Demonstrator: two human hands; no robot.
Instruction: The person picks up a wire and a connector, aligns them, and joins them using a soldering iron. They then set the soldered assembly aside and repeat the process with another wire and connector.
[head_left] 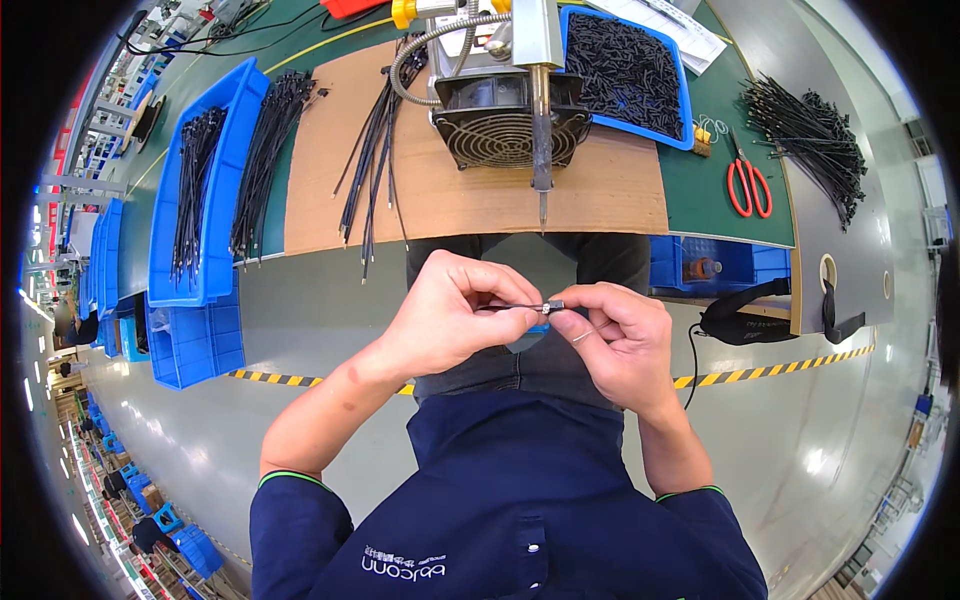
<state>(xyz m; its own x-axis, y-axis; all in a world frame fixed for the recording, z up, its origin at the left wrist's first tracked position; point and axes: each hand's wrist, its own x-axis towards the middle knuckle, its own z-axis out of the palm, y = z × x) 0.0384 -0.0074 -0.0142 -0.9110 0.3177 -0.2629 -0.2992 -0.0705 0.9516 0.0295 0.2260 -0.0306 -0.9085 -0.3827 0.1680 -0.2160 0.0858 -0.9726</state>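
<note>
Bench (pixel 700 218) at 12 o'clock. Mid-view: left hand (pixel 450 312) at 9, pinching; right hand (pixel 628 342) at 3, pinching. Left holds black cable (pixel 523 307); right, its black end piece (pixel 557 304), between them. Slack fingertips could, I judge, let it slip.

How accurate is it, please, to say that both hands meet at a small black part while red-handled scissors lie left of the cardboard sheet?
Not quite: the head view shows the red-handled scissors right of the cardboard sheet. The left hand and right hand do meet at a small black part.
</note>
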